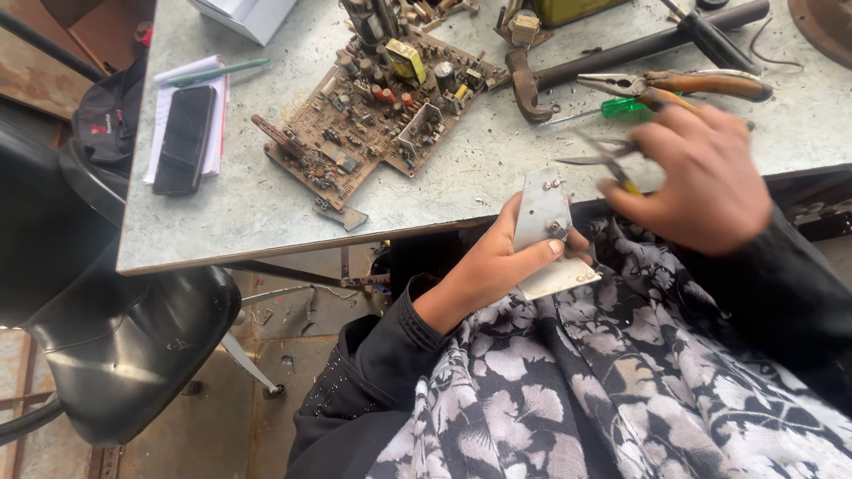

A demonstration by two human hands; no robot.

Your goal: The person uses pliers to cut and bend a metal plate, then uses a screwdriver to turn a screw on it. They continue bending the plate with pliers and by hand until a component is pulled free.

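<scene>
Head view: the left hand (493, 266) is gripping a small grey metal plate (543, 213) upright over the lap, just below the near edge of the surface (266, 204), its fingers closed around the plate, while the right hand (701, 177), fingers closed on a slim, blurred pair of pliers (603, 161), is bringing the tips toward the plate's upper right edge. Fasteners are still sitting in the plate, so the work on it appears unfinished; up and left of the plate a brown circuit board (373, 115) is lying on the surface, and farther left a black phone (185, 137).

Left hand (497, 266) curled in a grip, right hand (701, 173) raised with fingers bent
</scene>
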